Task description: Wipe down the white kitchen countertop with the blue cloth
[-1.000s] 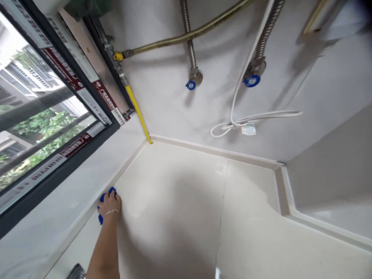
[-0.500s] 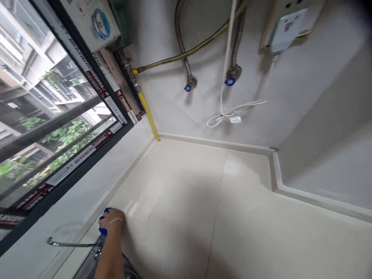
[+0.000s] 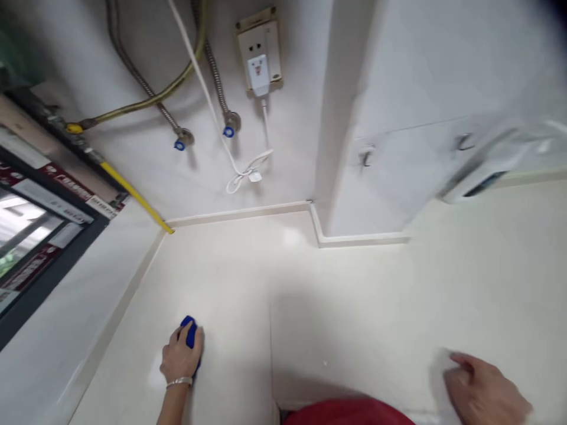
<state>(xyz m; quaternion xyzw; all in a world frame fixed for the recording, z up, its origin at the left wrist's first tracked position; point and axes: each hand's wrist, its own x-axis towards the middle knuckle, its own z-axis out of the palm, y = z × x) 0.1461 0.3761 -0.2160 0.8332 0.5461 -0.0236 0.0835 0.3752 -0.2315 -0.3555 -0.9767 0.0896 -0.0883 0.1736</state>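
My left hand (image 3: 181, 356), with a metal bangle on its wrist, presses a blue cloth (image 3: 190, 335) onto the cream countertop (image 3: 248, 283) near the window-side edge. The cloth is bunched in the palm, partly hidden by my fingers. At the lower right, my right hand (image 3: 481, 389) hovers at or just over the same countertop, its fingers apart and nothing in them.
Above the counter's back edge are a wall socket with a white plug (image 3: 259, 50), braided hoses with blue-handled valves (image 3: 228, 131), and a yellow pipe (image 3: 133, 195). A white cabinet (image 3: 420, 159) stands right, a dark window frame (image 3: 53, 236) left, and red fabric (image 3: 348, 413) shows at the bottom.
The view has swung right, bringing the white cabinet and socket in. My right hand has come into view. My left hand stays on the counter with the cloth.
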